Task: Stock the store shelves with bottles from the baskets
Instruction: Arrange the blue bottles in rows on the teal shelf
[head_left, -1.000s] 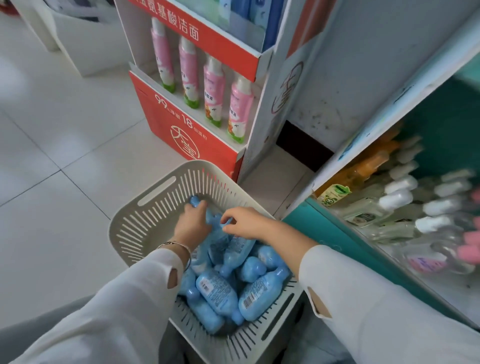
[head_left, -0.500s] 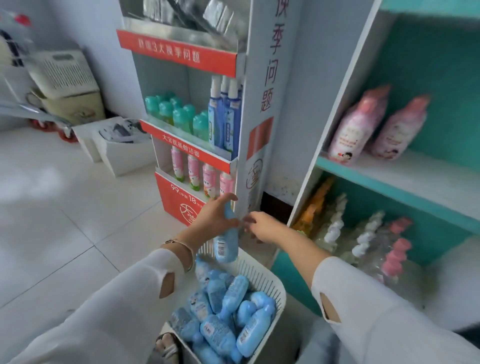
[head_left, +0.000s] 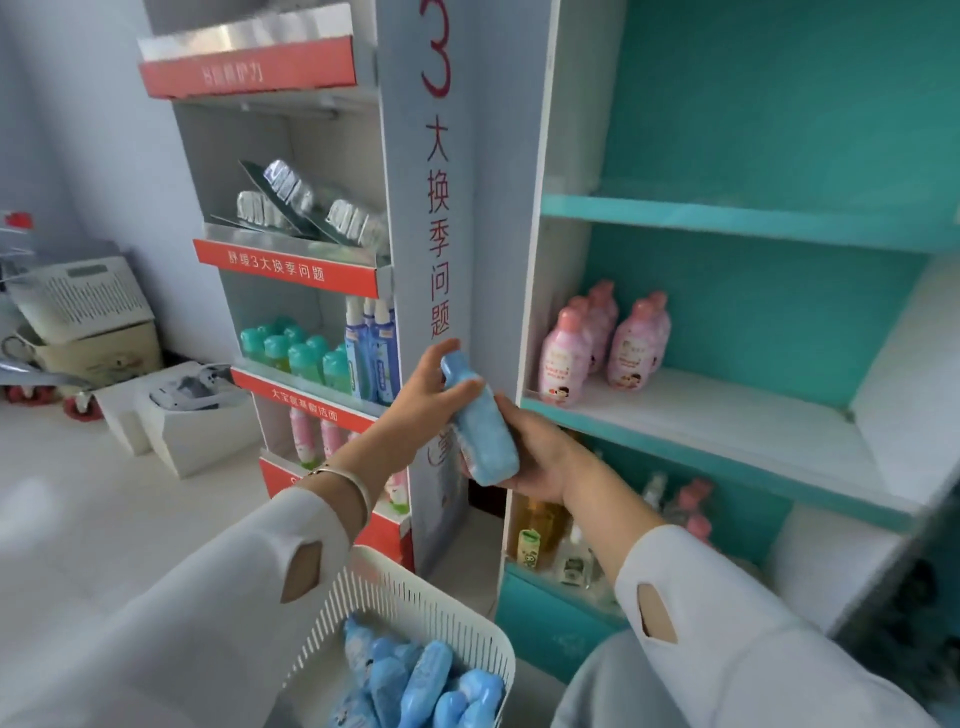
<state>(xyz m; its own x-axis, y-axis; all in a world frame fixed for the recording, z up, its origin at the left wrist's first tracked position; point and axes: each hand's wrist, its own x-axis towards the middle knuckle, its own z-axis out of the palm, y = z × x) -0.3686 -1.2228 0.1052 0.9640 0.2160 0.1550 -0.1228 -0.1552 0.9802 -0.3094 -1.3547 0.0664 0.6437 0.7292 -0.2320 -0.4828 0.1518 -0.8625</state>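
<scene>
- Head view: a blue bottle sits near the middle of the frame, held in the air with its cap tilted toward eleven o'clock and its base toward five o'clock. It is clear of the basket and not yet on any shelf.
- The left hand grips the bottle's upper part, with the thumb laid across its front and the fingers curled behind the neck.
- The right hand cups the base from five o'clock, its fingers wrapped round the lower body. Both hands therefore hold the one bottle.
- The step in hand looks like the carry from basket to shelf, perhaps with a hand-over from left to right.
- The white shelf board lies at three o'clock from the bottle. It has a teal front edge and a teal back wall.
- The pink bottles stand upright at the board's left end, at about two o'clock from the blue one.
- The next move likely calls for turning the bottle upright and setting it flat on its base on the bare board beside or behind the pink ones, without knocking them.
- The bottle appears to be smooth, matte plastic with rounded shoulders and a blunt cap, so it should be light and easy to grip.
- The basket at six o'clock is pale slotted plastic with a rolled rim.
- More blue bottles lie jumbled on their sides inside the basket, so much stocking remains.
</scene>
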